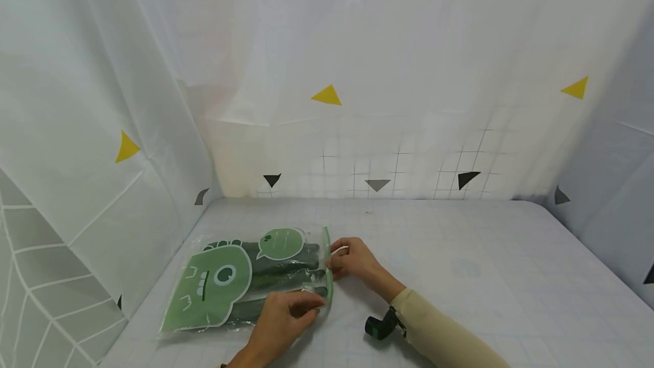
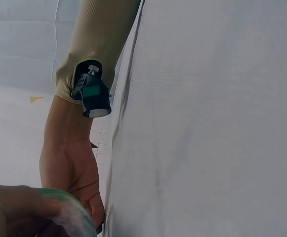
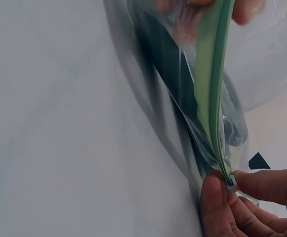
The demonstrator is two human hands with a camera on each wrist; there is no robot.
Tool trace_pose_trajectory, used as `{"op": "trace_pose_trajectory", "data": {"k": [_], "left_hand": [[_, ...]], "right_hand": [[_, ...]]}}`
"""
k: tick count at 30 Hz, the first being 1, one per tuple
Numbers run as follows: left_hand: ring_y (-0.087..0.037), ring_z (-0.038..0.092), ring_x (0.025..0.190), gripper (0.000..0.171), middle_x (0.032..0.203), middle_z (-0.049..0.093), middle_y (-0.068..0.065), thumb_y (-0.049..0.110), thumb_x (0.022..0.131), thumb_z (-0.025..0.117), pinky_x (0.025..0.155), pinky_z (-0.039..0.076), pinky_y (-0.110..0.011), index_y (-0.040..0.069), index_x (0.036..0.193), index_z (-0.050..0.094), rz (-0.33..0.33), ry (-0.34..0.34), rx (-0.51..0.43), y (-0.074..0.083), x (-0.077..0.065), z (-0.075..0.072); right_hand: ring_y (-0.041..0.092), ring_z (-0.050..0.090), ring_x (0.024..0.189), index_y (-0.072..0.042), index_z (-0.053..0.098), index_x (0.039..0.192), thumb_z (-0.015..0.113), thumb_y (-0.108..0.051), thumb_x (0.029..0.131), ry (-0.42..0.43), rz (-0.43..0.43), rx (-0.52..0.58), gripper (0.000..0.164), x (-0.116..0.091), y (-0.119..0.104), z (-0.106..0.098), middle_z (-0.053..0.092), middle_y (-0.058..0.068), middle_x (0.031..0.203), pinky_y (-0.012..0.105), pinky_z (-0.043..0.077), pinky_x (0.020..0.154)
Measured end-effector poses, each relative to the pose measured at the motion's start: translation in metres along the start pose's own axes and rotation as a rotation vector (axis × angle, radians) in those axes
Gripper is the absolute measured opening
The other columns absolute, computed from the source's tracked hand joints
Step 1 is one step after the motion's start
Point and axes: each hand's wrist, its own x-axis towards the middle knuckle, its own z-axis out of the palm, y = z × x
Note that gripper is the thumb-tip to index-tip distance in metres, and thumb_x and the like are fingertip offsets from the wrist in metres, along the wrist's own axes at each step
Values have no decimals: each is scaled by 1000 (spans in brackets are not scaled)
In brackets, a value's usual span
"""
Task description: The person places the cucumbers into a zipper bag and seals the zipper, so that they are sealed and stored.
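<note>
A clear zip bag (image 1: 240, 277) printed with a green cartoon monster lies on the left part of the table, with several long dark green things inside. Its green zip strip (image 1: 328, 268) runs along the right end. My left hand (image 1: 286, 317) pinches the bag's edge at the near end of that strip. At the strip's farther part, my right hand (image 1: 360, 260) holds the edge. Seen from the right wrist, the right thumb and index finger pinch a small whitish slider (image 3: 232, 185) on the zip. In the left wrist view the left hand (image 2: 15, 210) partly covers the bag.
The white table (image 1: 460, 277) extends to the right of the bag. A black wrist camera (image 1: 380, 325) sticks out from the right sleeve, close above the tabletop. White sheeting (image 1: 398, 72) with yellow and dark triangles encloses the back and sides.
</note>
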Motion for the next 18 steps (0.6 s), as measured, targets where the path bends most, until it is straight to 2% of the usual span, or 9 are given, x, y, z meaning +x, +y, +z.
{"op": "trace_pose_trajectory", "data": {"k": [4, 11, 18], "left_hand": [[-11, 73, 86, 14, 96, 78, 6, 0, 88, 81, 72, 59, -27, 9, 98, 85, -44, 18, -28, 1, -1, 0], [-15, 74, 91, 9, 97, 78, 2, 6, 91, 81, 76, 58, -28, 10, 97, 85, -163, 3, -154, 0, -1, -3], [-16, 73, 91, 9, 99, 78, -1, 6, 91, 80, 76, 58, -27, 10, 98, 84, -196, -16, -214, -2, -1, -6]], "right_hand": [[26, 73, 70, 13, 62, 118, 71, 7, 89, 15, 11, 4, 31, 3, -1, 1, 74, 15, 88, 41, 61, 66], [28, 72, 68, 14, 61, 120, 71, 8, 89, 39, 20, -2, 33, 7, -3, 0, 73, 15, 88, 42, 61, 65], [28, 73, 70, 14, 61, 122, 71, 8, 90, 44, 34, -6, 34, 12, -5, 0, 73, 15, 91, 41, 61, 66]]}}
